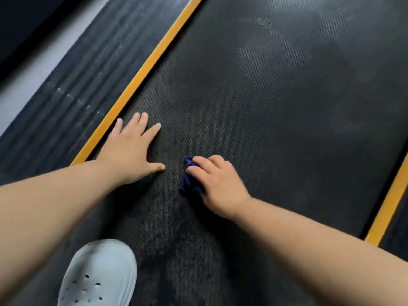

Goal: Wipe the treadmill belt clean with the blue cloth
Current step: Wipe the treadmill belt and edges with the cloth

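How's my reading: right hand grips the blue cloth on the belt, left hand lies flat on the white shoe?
Not quite. The head view shows the left hand flat on the treadmill belt, apart from the white shoe. The right hand does grip the blue cloth on the belt.

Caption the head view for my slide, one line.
The right hand presses a bunched blue cloth onto the treadmill belt while the left hand lies flat beside it.

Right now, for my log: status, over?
Left hand flat on treadmill belt. Right hand grips blue cloth there. White clog on belt, nearer.
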Tool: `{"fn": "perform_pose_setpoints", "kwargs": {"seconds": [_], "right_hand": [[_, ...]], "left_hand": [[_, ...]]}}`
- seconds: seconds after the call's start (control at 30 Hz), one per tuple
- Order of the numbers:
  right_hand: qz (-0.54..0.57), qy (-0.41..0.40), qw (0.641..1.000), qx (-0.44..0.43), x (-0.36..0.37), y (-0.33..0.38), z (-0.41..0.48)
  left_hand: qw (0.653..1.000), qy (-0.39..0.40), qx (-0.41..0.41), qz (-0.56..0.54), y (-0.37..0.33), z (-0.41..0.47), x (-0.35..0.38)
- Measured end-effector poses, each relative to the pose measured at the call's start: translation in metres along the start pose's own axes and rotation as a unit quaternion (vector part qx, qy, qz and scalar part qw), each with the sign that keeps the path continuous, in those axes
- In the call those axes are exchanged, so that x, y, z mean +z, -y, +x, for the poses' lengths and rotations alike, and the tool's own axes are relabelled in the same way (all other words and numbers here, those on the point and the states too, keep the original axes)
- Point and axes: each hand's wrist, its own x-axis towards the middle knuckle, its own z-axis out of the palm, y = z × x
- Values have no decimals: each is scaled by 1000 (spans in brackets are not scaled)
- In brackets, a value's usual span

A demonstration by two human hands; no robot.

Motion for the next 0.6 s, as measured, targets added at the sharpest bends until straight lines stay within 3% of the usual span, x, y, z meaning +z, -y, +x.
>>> {"fn": "perform_pose_setpoints", "kwargs": {"seconds": [0.07,0.13,0.23,0.3,0.4,0.5,0.57,0.6], "right_hand": [[-46,-20,999,11,-10,-30,12],[-81,-94,983,136,-27,-70,32],[-46,-142,928,340,-44,-103,59],[-33,-131,943,304,-37,-76,65],[-22,-28,994,105,-8,-11,43],[-69,3,997,-18,-5,-16,37],[-120,-41,992,15,-18,-50,58],[-133,-77,985,80,-28,-69,71]], "left_hand": [[999,-40,-22,14,6,-1,0],[995,-57,-77,0,11,-2,1],[989,-36,-134,-47,17,-1,2],[989,-21,-137,-60,18,1,2],[989,-29,-134,-48,20,0,0],[989,-31,-138,-36,22,-2,0],[990,-27,-139,-27,23,-1,2],[990,-26,-138,-24,22,-1,3]]}}
